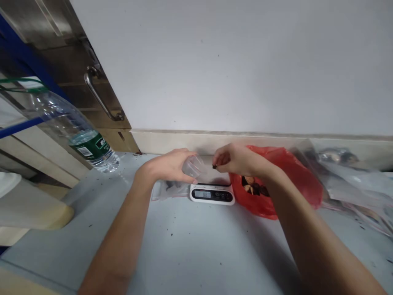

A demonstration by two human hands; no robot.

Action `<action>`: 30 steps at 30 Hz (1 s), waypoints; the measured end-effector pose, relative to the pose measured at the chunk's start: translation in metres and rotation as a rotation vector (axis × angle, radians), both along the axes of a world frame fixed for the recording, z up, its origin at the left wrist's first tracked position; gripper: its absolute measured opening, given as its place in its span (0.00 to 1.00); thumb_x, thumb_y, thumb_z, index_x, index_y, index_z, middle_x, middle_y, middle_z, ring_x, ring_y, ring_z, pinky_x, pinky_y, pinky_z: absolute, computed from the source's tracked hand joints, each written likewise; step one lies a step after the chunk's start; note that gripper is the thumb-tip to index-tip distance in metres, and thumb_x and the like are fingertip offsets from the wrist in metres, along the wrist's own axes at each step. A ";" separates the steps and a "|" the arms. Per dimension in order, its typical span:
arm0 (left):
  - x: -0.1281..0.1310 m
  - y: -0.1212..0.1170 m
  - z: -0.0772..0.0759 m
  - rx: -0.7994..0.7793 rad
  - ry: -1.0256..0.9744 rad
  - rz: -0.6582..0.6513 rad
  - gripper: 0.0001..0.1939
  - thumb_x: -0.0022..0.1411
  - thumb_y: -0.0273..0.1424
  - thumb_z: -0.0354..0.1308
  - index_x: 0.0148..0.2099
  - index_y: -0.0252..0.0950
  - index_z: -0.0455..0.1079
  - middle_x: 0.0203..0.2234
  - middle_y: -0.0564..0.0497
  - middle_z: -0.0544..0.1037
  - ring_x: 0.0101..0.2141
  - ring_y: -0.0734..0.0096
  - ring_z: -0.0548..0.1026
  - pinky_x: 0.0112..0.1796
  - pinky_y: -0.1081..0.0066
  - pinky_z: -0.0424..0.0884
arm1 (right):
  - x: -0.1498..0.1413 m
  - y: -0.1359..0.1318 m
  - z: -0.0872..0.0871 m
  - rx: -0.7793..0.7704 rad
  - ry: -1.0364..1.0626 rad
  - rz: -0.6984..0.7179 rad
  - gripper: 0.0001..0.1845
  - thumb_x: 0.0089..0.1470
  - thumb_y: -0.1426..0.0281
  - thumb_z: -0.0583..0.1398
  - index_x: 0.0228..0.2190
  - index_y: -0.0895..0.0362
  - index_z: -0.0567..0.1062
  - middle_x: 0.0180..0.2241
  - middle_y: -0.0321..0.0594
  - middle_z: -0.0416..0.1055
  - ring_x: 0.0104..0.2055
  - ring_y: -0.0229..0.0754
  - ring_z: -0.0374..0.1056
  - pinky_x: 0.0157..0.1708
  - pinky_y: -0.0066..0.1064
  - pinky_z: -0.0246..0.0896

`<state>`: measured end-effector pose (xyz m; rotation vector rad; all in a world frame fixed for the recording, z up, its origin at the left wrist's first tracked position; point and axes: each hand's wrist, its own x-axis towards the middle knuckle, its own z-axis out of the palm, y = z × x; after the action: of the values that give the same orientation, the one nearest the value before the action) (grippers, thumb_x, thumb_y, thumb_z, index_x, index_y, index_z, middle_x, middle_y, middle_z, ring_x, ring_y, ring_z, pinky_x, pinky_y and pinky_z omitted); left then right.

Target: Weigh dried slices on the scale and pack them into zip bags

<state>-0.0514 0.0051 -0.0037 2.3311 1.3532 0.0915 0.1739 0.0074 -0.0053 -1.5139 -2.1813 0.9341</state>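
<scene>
Item one: the pale grey table (196, 246) under both your forearms, speckled with dark crumbs.

Item two: a heap of clear plastic bags (346, 176), well off to the right of your right hand.

Item three: a red plastic bag (288, 180), open and lying just behind and under your right wrist, with brown nut-like pieces showing inside.

Item four: a clear plastic water bottle with a green label (76, 131), well apart to the left of your left hand.

Item five: a white digital scale with a dark display strip (212, 194), directly below and between your hands; its digits are lit.

Item six: a flat clear zip bag (168, 189), on the table beneath your left hand.

Item seven: your left hand (172, 166), fingers curled around a small clear plastic cup (193, 166), held tilted above the scale.

Item eight: your right hand (235, 159), thumb and fingertips pinched on a tiny dark piece (214, 166), just beside the cup's mouth.
</scene>
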 end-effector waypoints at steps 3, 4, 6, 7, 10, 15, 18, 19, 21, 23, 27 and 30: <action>0.005 -0.005 0.005 0.026 -0.042 -0.037 0.35 0.52 0.47 0.67 0.59 0.38 0.73 0.52 0.40 0.79 0.51 0.49 0.77 0.49 0.59 0.73 | 0.001 -0.010 0.010 0.044 0.322 0.062 0.03 0.45 0.74 0.63 0.26 0.55 0.78 0.27 0.36 0.78 0.32 0.41 0.75 0.35 0.31 0.70; 0.006 -0.006 0.008 0.033 -0.066 -0.054 0.32 0.53 0.47 0.67 0.57 0.38 0.74 0.50 0.41 0.80 0.49 0.50 0.78 0.48 0.60 0.73 | 0.001 -0.014 0.013 0.073 0.387 0.091 0.03 0.47 0.72 0.63 0.28 0.55 0.79 0.29 0.37 0.80 0.34 0.42 0.76 0.38 0.32 0.71; 0.007 -0.010 0.014 0.040 -0.136 -0.084 0.29 0.55 0.46 0.66 0.55 0.38 0.75 0.49 0.42 0.81 0.48 0.52 0.79 0.47 0.61 0.74 | 0.004 -0.021 0.019 0.174 0.412 0.140 0.07 0.50 0.70 0.62 0.32 0.55 0.81 0.36 0.41 0.81 0.40 0.45 0.77 0.42 0.35 0.71; 0.007 -0.012 0.017 0.040 -0.176 -0.093 0.29 0.56 0.46 0.66 0.57 0.38 0.74 0.51 0.42 0.81 0.49 0.52 0.79 0.49 0.61 0.73 | 0.006 -0.024 0.021 0.237 0.384 0.161 0.10 0.51 0.70 0.60 0.34 0.55 0.82 0.42 0.43 0.81 0.43 0.46 0.77 0.44 0.37 0.71; 0.006 -0.018 0.023 0.010 -0.325 -0.107 0.34 0.57 0.44 0.66 0.64 0.39 0.70 0.61 0.41 0.75 0.58 0.51 0.75 0.56 0.58 0.70 | 0.018 -0.031 0.028 0.361 0.308 0.228 0.11 0.53 0.70 0.60 0.34 0.52 0.84 0.56 0.45 0.76 0.55 0.51 0.73 0.48 0.39 0.71; 0.011 -0.021 0.027 -0.127 -0.622 -0.206 0.34 0.56 0.38 0.67 0.64 0.38 0.71 0.60 0.42 0.77 0.60 0.51 0.75 0.58 0.55 0.70 | 0.037 -0.038 0.039 0.302 0.361 0.300 0.07 0.54 0.63 0.66 0.29 0.52 0.83 0.54 0.46 0.77 0.60 0.55 0.70 0.54 0.43 0.69; 0.015 -0.022 0.027 -0.191 -0.747 -0.197 0.30 0.55 0.38 0.68 0.60 0.38 0.74 0.57 0.42 0.79 0.59 0.50 0.75 0.56 0.57 0.72 | 0.042 -0.040 0.041 0.282 0.402 0.312 0.08 0.54 0.60 0.67 0.31 0.51 0.84 0.54 0.46 0.77 0.57 0.52 0.73 0.55 0.44 0.68; 0.017 -0.022 0.027 -0.218 -0.774 -0.182 0.29 0.56 0.38 0.67 0.60 0.38 0.74 0.57 0.42 0.79 0.58 0.50 0.76 0.55 0.57 0.73 | 0.042 -0.040 0.041 0.302 0.411 0.304 0.08 0.52 0.60 0.69 0.30 0.51 0.83 0.55 0.46 0.77 0.57 0.52 0.73 0.56 0.44 0.68; 0.019 -0.022 0.026 -0.254 -0.813 -0.154 0.27 0.57 0.38 0.66 0.59 0.38 0.74 0.56 0.42 0.80 0.57 0.52 0.77 0.53 0.59 0.74 | 0.043 -0.040 0.040 0.358 0.423 0.269 0.10 0.51 0.59 0.70 0.27 0.52 0.82 0.54 0.46 0.77 0.56 0.53 0.73 0.56 0.45 0.68; 0.021 -0.022 0.026 -0.250 -0.810 -0.123 0.24 0.59 0.39 0.65 0.56 0.37 0.75 0.54 0.42 0.81 0.55 0.53 0.78 0.52 0.60 0.75 | 0.042 -0.039 0.039 0.412 0.429 0.204 0.14 0.52 0.56 0.69 0.25 0.53 0.81 0.51 0.47 0.78 0.55 0.53 0.73 0.54 0.44 0.69; 0.024 -0.023 0.026 -0.196 -0.720 -0.019 0.14 0.60 0.39 0.66 0.44 0.35 0.74 0.40 0.45 0.85 0.44 0.59 0.83 0.45 0.62 0.78 | 0.041 -0.038 0.037 0.474 0.373 0.044 0.16 0.52 0.55 0.67 0.24 0.54 0.79 0.49 0.48 0.78 0.48 0.51 0.76 0.45 0.41 0.74; 0.028 -0.024 0.028 -0.132 -0.720 0.060 0.10 0.60 0.36 0.66 0.39 0.36 0.73 0.30 0.49 0.84 0.35 0.64 0.84 0.40 0.66 0.80 | 0.044 -0.038 0.038 0.492 0.337 -0.057 0.17 0.49 0.53 0.68 0.24 0.55 0.79 0.51 0.50 0.77 0.42 0.48 0.76 0.39 0.40 0.74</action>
<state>-0.0236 -0.0190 0.0239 1.8618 1.0126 0.7543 0.2184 -0.0308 0.0331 -1.0894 -1.9248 0.5298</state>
